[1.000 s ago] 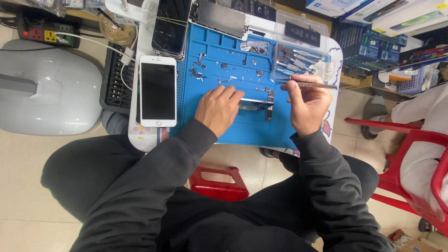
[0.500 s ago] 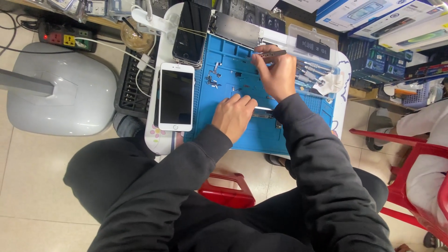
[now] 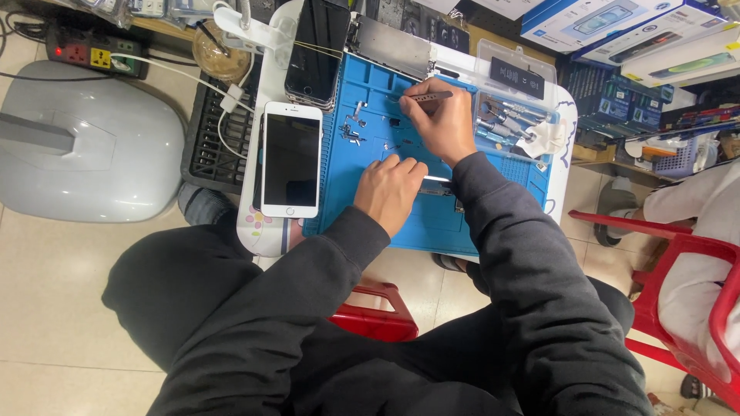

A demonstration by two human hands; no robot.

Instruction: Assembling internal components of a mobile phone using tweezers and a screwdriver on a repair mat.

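Nearest to us, below the table's front edge, our two dark sleeves run up from our lap over one red stool point(image 3: 370, 312), half hidden by our arms. On the blue work mat point(image 3: 505, 166), close to its front edge, our left hand point(image 3: 389, 192) lies palm down with fingers loosely curled and resting flat; it covers most of a small metal part point(image 3: 438, 183), of which we see only a bright sliver at the fingertips, and we cannot tell whether the hand grips it. Further in, near the mat's middle, our right hand point(image 3: 439, 123) is closed on one pair of tweezers point(image 3: 428, 97), pinched between thumb and fingers, the tip pointing left towards a scatter of tiny screws and brackets point(image 3: 353, 129) too small for us to count. The hands are apart, the right beyond the left.

At the mat's left edge lies one white phone point(image 3: 290, 160), screen up and dark. Beyond it, at the table's far left corner, one dark phone point(image 3: 317, 50) lies partly over the edge. Along the mat's right far corner one clear tool tray point(image 3: 515, 104) holds several screwdrivers, their number hard to make out. At the far right edge, one red chair point(image 3: 694, 308) and another person's light sleeve point(image 3: 697, 223) are cut off.
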